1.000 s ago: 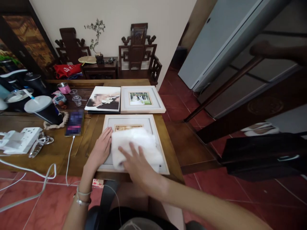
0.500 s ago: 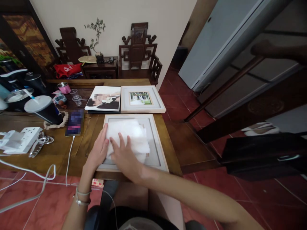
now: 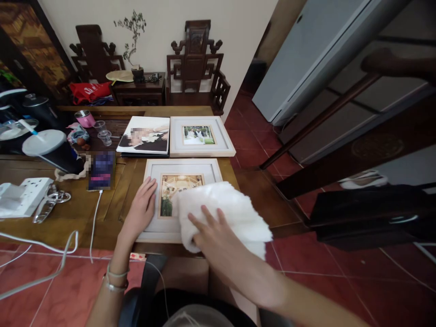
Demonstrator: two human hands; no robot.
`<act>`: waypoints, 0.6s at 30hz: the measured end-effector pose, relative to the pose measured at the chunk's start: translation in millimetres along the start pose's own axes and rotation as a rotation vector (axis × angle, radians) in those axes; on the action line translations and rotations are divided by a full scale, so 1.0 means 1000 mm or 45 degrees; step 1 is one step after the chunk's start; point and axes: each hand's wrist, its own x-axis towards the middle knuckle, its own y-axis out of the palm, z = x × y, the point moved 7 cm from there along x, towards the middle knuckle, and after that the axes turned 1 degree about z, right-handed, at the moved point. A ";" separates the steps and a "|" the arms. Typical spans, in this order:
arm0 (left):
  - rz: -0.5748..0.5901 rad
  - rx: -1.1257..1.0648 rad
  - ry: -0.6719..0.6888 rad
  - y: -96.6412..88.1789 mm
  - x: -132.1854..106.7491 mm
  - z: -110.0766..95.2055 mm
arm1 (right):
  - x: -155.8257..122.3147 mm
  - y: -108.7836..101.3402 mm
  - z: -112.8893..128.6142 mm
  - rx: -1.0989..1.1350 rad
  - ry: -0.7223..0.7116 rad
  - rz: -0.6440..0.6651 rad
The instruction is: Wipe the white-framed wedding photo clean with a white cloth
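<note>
A light wooden picture frame (image 3: pixel 200 162) lies flat near the table's front edge, with a gold-toned photo (image 3: pixel 166 198) inside a pale mount. My left hand (image 3: pixel 141 206) rests on its left side, fingers stretched out along the border. Over the right part of the frame, my right hand (image 3: pixel 214 238) holds a folded white cloth (image 3: pixel 235 204), fingertips pressed on top and thumb near the fold. The cloth covers the frame's lower right and hangs past the table's right edge. Part of the photo is hidden under it.
Behind lie another framed photo (image 3: pixel 223 136) and a photo album (image 3: pixel 150 129). To the left are a phone (image 3: pixel 101 170) on a cable, a lidded cup (image 3: pixel 51 150), a power strip (image 3: pixel 25 197) and a clear hair claw (image 3: pixel 51 202). A dark wooden chair (image 3: pixel 197 68) stands beyond.
My right hand has moved right and toward me with the white cloth, uncovering the photo's left and upper parts. My left hand has stayed on the frame's left side. The view has shifted slightly.
</note>
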 end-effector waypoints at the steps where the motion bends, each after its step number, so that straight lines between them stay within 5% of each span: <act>1: -0.001 -0.009 -0.002 0.000 0.000 0.000 | 0.007 -0.001 0.011 0.007 -0.040 -0.009; 6: 0.049 -0.008 -0.006 -0.002 0.002 0.002 | 0.037 0.022 0.040 0.044 -0.211 -0.114; 12: 0.038 0.071 0.040 -0.001 0.001 -0.001 | -0.004 0.057 -0.024 0.060 -0.041 -0.195; 15: 0.033 0.073 0.061 0.001 0.001 0.000 | -0.034 0.044 -0.064 0.063 0.059 -0.152; 18: 0.016 0.049 0.073 0.003 0.001 0.003 | -0.037 0.005 -0.082 0.044 0.046 -0.304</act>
